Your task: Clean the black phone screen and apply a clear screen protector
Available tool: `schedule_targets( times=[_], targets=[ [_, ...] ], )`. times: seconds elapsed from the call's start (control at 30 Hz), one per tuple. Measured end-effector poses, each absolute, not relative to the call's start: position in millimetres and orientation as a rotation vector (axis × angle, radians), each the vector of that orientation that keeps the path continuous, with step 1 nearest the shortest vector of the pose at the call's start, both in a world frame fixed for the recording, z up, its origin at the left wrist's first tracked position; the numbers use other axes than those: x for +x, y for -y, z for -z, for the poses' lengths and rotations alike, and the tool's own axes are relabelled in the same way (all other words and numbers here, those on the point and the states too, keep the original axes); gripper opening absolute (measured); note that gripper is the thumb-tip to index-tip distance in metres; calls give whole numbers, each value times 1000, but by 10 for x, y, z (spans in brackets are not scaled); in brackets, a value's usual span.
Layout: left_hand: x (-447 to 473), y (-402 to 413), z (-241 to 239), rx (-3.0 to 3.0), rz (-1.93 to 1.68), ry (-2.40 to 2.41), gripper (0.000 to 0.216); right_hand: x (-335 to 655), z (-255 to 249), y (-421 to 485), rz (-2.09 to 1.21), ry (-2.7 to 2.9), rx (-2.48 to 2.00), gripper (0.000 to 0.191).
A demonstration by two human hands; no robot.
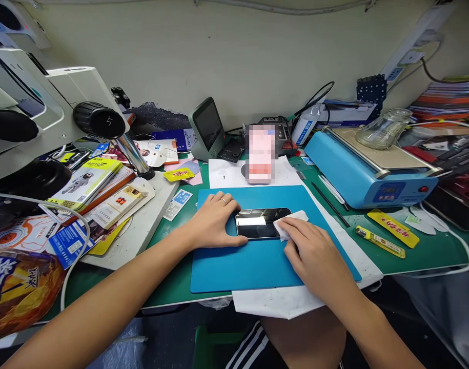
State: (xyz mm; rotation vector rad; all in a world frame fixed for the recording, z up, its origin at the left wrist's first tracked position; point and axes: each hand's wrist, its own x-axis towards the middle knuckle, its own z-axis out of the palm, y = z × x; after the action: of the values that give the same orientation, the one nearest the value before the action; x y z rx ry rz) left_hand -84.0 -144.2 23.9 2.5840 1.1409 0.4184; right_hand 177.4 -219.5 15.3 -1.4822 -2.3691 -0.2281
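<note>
Mat point(238, 269) rm nearside of phone point(256, 224); scope point(65, 105) blks L, machine point(357, 169) R.

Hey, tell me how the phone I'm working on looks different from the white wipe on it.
The phone is dark and glossy with a bright reflection, while the white wipe is pale and matte.
The phone is flat with straight sides; the wipe is creased and uneven.
The left hand steadies the phone's left end, whereas the right hand presses the wipe at its right end.
Both are above the blue mat.
</note>
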Motion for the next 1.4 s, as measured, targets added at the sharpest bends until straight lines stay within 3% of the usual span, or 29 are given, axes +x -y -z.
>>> schedule_targets(
  times=[1.4],
  targets=[
    [-836, 1445, -230, 2559, -432, -1121, 54, 1926, -325, 2054, 27, 2397, -1612, 43]
  ],
)
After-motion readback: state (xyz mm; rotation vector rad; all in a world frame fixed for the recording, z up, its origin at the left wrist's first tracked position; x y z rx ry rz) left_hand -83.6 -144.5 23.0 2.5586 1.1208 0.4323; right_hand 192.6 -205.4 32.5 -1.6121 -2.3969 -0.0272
